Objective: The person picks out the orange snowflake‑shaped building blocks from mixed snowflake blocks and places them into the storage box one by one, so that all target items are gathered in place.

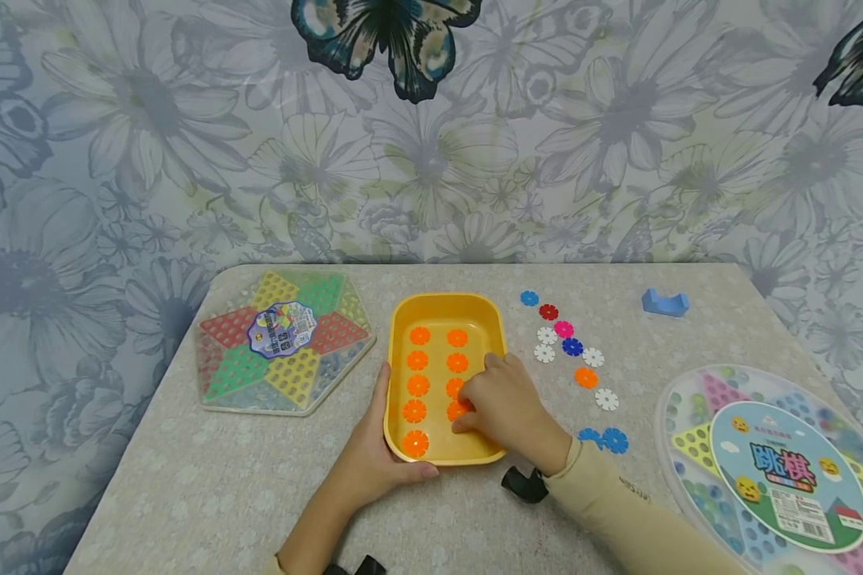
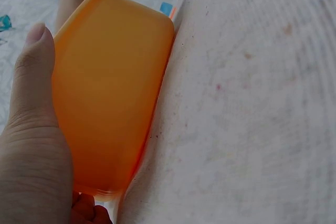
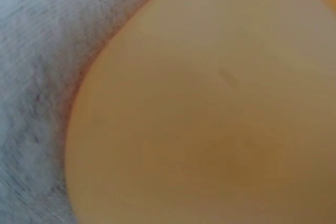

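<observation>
A yellow plastic tray [image 1: 441,302] stands on the table, with orange notched snowflake discs [image 1: 418,386] lying in two columns inside it. My left hand [image 1: 374,447] grips the tray's near left corner, its thumb along the near wall and its fingers along the left side. The left wrist view shows that thumb [image 2: 34,72] lying against the tray's wall [image 2: 115,93]. Inside the tray, my right hand [image 1: 506,399] bends its fingers and pinches an orange disc [image 1: 455,411] in the right column between thumb and index finger. The right wrist view holds mostly the tray's blurred wall [image 3: 184,103].
Loose snowflake discs [image 1: 572,346] in blue, red, pink, white and orange lie right of the tray. A hexagonal game box [image 1: 223,367] sits at the left, a round game box [image 1: 733,471] at the near right. A small blue block [image 1: 665,303] lies at the back right.
</observation>
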Demonstrator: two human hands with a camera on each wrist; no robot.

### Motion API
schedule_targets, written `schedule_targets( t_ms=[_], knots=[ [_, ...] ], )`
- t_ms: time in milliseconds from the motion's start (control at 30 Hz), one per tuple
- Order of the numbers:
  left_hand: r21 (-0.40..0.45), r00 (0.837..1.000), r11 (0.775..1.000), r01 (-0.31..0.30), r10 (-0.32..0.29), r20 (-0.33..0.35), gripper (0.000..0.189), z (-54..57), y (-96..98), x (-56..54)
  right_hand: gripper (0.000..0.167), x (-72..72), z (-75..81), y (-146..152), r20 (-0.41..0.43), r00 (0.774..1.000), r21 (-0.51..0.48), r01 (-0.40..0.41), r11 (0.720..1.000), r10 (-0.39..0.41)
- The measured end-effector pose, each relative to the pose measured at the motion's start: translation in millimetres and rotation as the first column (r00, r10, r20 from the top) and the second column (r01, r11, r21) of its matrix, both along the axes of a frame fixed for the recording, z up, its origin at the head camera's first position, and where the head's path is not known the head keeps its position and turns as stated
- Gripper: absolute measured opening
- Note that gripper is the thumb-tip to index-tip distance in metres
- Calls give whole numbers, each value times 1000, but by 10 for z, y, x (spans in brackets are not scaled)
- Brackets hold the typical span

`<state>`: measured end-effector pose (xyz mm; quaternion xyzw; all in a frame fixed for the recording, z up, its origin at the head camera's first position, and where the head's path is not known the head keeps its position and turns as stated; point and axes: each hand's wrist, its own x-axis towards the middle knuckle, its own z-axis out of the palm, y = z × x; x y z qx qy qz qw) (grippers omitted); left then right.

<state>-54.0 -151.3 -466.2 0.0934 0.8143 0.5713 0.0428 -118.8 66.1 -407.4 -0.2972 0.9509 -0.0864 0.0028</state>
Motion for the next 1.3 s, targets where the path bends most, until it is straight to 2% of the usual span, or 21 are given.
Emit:
schedule_targets(
  t_ms=[133,300,433,567,700,933,1100,1300],
  knots=[
    [-10,1000,1000,1,-1,-1,142,7,1,-4,40,-10,16,14,6,1000,-29,-10,1000,11],
    [-4,1000,1000,10,-10,-14,141,16,3,-14,29,-30,111,114,-39,999,-171,0,985,-6],
    [-4,1000,1000,6,-6,-17,141,18,9,-20,32,-88,224,324,-78,991,-294,83,952,-111],
    [5,1000,1000,2,-1,-13,143,15,14,-17,33,-181,249,625,-89,973,-350,170,921,-214],
    [21,1000,1000,9,-8,-23,143,3,11,-15,35,-231,194,927,-74,958,-296,245,923,-278],
    [17,999,1000,14,-13,-32,142,-8,9,-15,40,-242,73,1274,46,925,-104,381,919,-378],
    [16,999,1000,19,-18,-36,142,-5,5,-18,40,-250,20,1412,67,904,-17,423,906,-422],
    [37,999,999,27,-26,-30,142,2,3,-21,37,-282,-28,1465,94,896,12,435,900,-434]
  ],
)
